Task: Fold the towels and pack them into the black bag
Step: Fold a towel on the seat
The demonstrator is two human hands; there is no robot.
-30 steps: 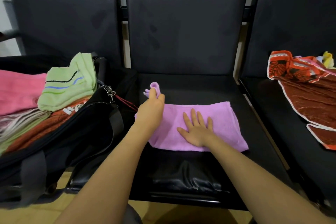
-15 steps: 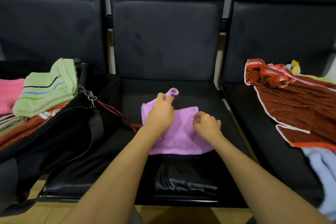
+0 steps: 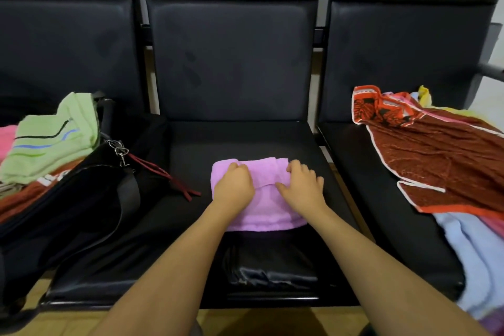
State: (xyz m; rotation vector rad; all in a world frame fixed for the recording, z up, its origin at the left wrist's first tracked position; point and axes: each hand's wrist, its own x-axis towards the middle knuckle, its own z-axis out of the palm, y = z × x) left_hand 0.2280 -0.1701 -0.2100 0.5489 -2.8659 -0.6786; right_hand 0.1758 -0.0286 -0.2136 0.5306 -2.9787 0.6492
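Two hands are laid on a folded purple towel [image 3: 261,207] at the middle of the centre seat [image 3: 245,139]. The left hand [image 3: 234,188] is curled over the towel's left part, its fingers bent onto the folded upper layer; the right hand [image 3: 301,188] is set on the right part, fingers bent over the far edge and thumb stretched along the fold line. Whether cloth is actually pinched by either hand cannot be told. The towel is seen as a compact rectangle, its near edge just short of the wrinkled front of the seat cushion.

To the left, the black bag [image 3: 68,213] is found lying open across the left seat and overlapping the centre seat's left edge. A green towel [image 3: 51,142] with dark and blue stripes is stacked in it, beside a pink towel [image 3: 6,139] and over a rust-coloured one [image 3: 24,196] on which white lettering is visible but cannot be read. A metal zip pull [image 3: 118,151] and dark red cords [image 3: 163,177] are trailed from the bag toward the purple towel, without touching it.

On the right seat, well apart from the hands, a brown towel with an orange border [image 3: 436,161] is spread loosely, with a pale blue towel [image 3: 474,254] below it at the seat's front edge. Bare black cushion is left around the purple towel on all sides.
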